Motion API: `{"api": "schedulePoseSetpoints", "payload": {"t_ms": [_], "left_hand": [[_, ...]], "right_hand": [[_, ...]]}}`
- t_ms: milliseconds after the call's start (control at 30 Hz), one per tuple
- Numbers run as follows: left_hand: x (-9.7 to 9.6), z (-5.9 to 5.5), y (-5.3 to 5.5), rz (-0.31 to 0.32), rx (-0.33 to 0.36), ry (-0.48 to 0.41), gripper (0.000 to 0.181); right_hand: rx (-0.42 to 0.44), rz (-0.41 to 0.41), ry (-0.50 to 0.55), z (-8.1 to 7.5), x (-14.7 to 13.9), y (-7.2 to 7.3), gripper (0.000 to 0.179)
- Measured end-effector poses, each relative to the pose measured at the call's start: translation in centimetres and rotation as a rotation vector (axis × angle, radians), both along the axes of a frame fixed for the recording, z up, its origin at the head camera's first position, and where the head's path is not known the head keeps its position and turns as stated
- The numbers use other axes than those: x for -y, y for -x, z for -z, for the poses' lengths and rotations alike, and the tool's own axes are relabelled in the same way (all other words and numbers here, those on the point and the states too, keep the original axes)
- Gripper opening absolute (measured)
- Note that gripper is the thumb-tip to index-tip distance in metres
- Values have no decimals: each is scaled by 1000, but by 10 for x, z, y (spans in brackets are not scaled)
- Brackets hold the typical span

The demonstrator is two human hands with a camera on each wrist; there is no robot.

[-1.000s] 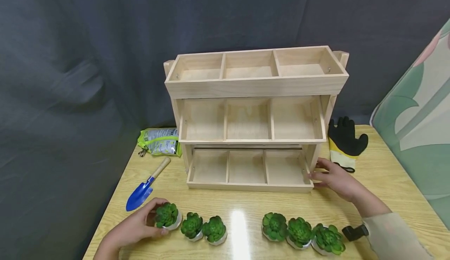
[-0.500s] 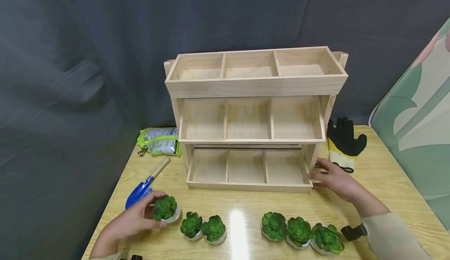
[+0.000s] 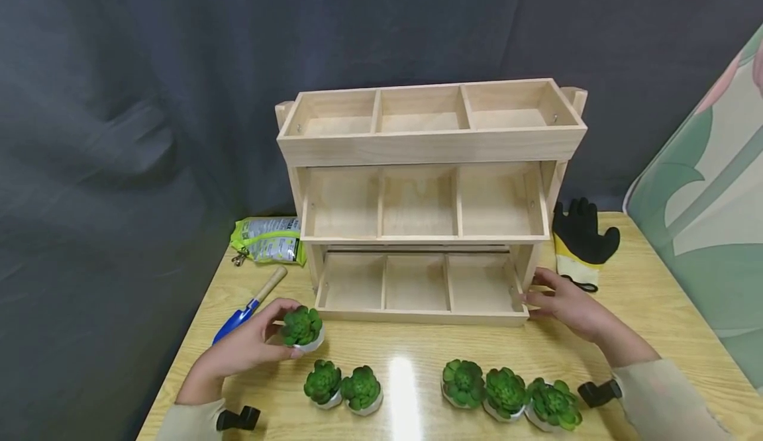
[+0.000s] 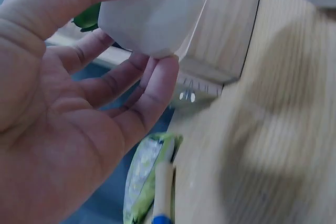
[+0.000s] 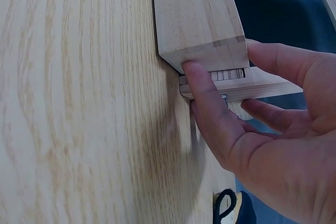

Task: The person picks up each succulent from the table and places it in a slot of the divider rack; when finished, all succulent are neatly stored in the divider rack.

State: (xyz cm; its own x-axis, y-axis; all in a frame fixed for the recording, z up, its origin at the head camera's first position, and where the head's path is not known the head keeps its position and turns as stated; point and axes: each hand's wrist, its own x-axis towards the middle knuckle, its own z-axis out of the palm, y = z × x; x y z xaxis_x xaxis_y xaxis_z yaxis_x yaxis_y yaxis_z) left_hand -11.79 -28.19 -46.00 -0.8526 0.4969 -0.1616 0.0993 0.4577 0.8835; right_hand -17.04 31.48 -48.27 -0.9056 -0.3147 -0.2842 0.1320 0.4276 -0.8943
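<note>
My left hand (image 3: 250,345) grips a small potted succulent (image 3: 302,326), green rosette in a white pot, at the front left of a wooden three-tier plant stand (image 3: 429,149). In the left wrist view, thumb and fingertips close around the white pot (image 4: 155,14), above the table. My right hand (image 3: 569,308) holds the right end of the stand's lowest tray. In the right wrist view, its fingers (image 5: 205,93) rest against the tray's end (image 5: 210,59) beside the leg. All three tiers are divided into three bare compartments.
Two potted succulents (image 3: 342,388) stand at the front left, three more (image 3: 507,394) at the front right. A blue trowel (image 3: 244,314) lies partly behind the left hand. A green bag (image 3: 271,239) and a black-and-yellow glove (image 3: 584,239) flank the stand.
My left hand has lifted the succulent away from the two beside it and carried it up and slightly right, nearer the stand. The right hand stays at the tray's end.
</note>
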Motion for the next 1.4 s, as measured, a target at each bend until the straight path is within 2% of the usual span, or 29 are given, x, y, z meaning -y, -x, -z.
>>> {"api": "schedulePoseSetpoints", "payload": {"t_ms": [233,500,767,1100,1400], "left_hand": [[-23,-4,17,-21,22,18,70],[-47,-10,36,-54,10,53,75],[-71,-14,51,-112,-78,125,73],[-90,-7,63,-160,-68,185,82],[-103,-3,69,-147,-80,224,78]], "right_hand": [[1,1,2,0,1,-1,78],[3,1,-3,2,-1,1,80],[9,0,5,1,-1,2,80],[15,-2,22,2,-1,5,81],[17,-8,25,1,-1,4,81]]}}
